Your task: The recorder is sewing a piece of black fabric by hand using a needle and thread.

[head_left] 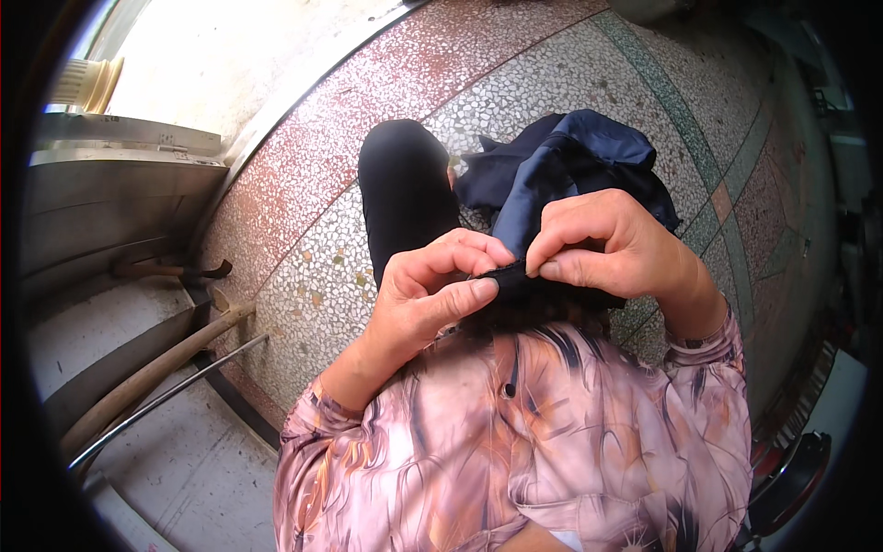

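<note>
A dark navy cloth (598, 156) lies bunched over my lap, to the right of my black-clad knee (405, 175). My left hand (432, 285) grips a narrow dark edge of the cloth between thumb and fingertips. Just to its right, my right hand (598, 253) pinches the same edge with thumb and forefinger, its other fingers curled. A short stretch of dark seam or hem runs between the two hands. My pink patterned shirt is directly below them.
Speckled terrazzo floor (285, 212) surrounds me. At the left stand a metal panel (110, 212) beside a bright doorway, a hammer-like tool (156, 270), a wooden pole (166, 368) and a thin metal rod (166, 405). Dark furniture (791, 478) sits at the lower right.
</note>
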The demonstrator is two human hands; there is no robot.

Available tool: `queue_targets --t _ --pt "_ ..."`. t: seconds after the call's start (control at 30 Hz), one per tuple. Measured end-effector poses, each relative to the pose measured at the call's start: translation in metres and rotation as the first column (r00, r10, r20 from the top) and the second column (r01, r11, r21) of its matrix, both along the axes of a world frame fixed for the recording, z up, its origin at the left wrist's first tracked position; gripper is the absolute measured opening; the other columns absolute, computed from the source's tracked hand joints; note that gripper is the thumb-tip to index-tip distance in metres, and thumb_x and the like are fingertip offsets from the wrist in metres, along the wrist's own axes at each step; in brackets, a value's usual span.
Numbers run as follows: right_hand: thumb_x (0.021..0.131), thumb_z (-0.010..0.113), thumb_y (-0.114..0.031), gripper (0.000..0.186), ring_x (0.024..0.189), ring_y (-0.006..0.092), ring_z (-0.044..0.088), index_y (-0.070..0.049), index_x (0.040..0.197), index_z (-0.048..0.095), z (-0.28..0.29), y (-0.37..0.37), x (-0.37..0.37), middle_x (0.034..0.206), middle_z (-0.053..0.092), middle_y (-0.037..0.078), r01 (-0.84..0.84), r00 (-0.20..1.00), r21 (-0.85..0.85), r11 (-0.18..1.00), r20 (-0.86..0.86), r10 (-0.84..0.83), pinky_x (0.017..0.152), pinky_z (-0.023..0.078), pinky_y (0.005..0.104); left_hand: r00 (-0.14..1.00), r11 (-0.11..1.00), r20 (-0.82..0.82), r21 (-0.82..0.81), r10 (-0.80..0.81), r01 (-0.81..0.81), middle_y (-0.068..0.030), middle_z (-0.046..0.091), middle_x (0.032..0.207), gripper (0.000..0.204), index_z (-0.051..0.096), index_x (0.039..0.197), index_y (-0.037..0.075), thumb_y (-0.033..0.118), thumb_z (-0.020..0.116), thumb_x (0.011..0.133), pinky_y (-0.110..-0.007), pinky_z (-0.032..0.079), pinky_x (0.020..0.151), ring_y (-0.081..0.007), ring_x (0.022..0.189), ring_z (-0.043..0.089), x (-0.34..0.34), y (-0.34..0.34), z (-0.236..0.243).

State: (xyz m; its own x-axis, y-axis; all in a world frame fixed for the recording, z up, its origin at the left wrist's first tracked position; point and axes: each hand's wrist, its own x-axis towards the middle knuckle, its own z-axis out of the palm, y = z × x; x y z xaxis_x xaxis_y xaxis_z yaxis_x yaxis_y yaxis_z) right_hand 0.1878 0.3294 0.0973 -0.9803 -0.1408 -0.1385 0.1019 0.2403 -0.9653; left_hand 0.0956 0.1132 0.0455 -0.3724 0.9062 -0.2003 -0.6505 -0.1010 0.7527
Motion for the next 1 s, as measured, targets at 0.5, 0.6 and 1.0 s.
queue_targets --t 0.5,0.6,1.0 --pt "0.082 0.066 -0.007 0.009 0.052 0.0017 0.048 -0.002 0.088 0.070 -0.012 0.011 -0.002 0.068 0.059 -0.003 0.053 0.967 -0.269 0.962 0.256 0.018 0.046 0.034 0.0175 0.999 1.000 -0.050 -0.026 0.012 -0.014 -0.0080 0.060 0.104 0.009 0.066 0.092 -0.002 0.004 0.065 0.086 -0.024 0.041 0.083 -0.0106 0.095 0.054 -0.002 0.004 0.000" --pt "0.081 0.066 -0.007 0.010 0.053 0.0029 0.047 0.000 0.087 0.070 -0.013 0.012 -0.002 0.069 0.058 -0.001 0.073 0.952 -0.318 0.945 0.306 0.029 0.048 0.034 0.0185 0.999 0.999 -0.047 -0.030 0.009 -0.010 -0.0078 0.060 0.104 0.009 0.066 0.092 -0.002 0.004 0.065 0.086 -0.024 0.041 0.083 -0.0106 0.095 0.054 -0.003 0.005 -0.001" --pt "0.084 0.062 -0.001 0.009 0.059 0.0048 0.052 0.001 0.092 0.057 -0.001 -0.009 -0.004 0.072 0.056 0.001 0.105 0.962 -0.148 0.983 0.267 -0.062 0.053 0.041 0.0205 0.963 0.997 -0.261 -0.031 0.065 -0.076 -0.0062 0.059 0.100 0.009 0.066 0.092 -0.002 0.004 0.065 0.085 -0.025 0.042 0.084 -0.0121 0.094 0.054 0.004 0.017 -0.007"
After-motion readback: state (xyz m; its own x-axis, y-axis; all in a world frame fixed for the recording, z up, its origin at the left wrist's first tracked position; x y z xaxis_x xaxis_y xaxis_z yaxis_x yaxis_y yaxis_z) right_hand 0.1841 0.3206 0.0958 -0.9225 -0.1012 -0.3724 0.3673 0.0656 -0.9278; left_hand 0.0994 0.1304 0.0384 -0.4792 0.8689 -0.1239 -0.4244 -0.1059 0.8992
